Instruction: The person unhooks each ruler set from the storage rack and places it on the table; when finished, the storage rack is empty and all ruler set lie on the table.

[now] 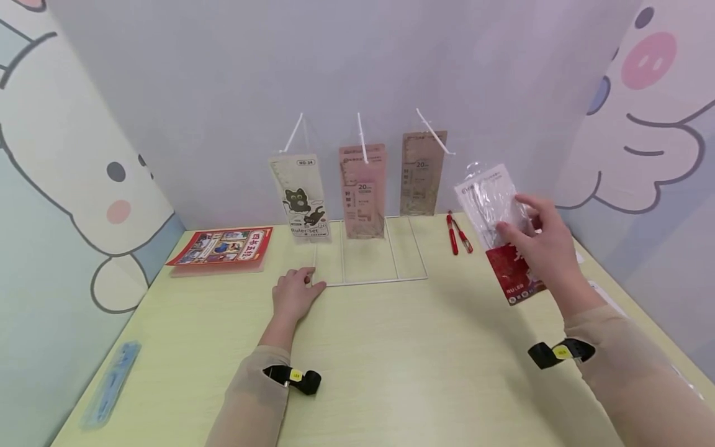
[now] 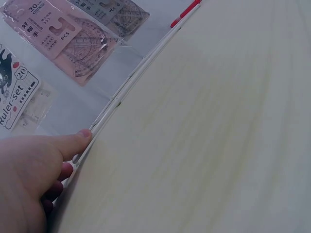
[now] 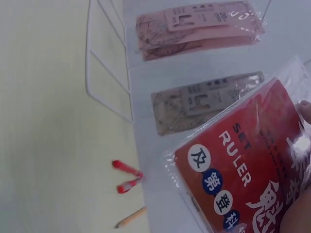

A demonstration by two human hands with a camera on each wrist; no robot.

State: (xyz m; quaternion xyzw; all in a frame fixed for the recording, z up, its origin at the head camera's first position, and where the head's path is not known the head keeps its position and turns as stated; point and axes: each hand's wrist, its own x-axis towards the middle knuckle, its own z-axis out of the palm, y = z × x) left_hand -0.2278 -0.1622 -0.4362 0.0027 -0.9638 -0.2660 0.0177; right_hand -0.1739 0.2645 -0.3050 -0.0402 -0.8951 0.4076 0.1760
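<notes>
My right hand (image 1: pixel 544 242) pinches a clear packet with a red card (image 1: pixel 499 233), thumb in front and fingers curled behind, holding it up in the air right of the white wire rack (image 1: pixel 368 282). Its red part reads "SET RULER" in white, with Chinese characters in blue circles (image 3: pixel 216 182).

My left hand (image 1: pixel 293 292) rests on the pale table (image 1: pixel 391 360), fingers loosely bent, thumb tip touching the rack's front left corner (image 2: pixel 92 133).

3 packets hang on the rack's pegs: a cat one (image 1: pixel 300 197) marked "Ruler Set" and "NO-34", a pink one (image 1: pixel 363 189) marked "20" and "PCS", and a brown one (image 1: pixel 422 172) also marked "20".

2 red pens (image 1: pixel 457 233) lie beside the rack. A red booklet (image 1: pixel 223 247) lies far left; its writing is too small to read.
</notes>
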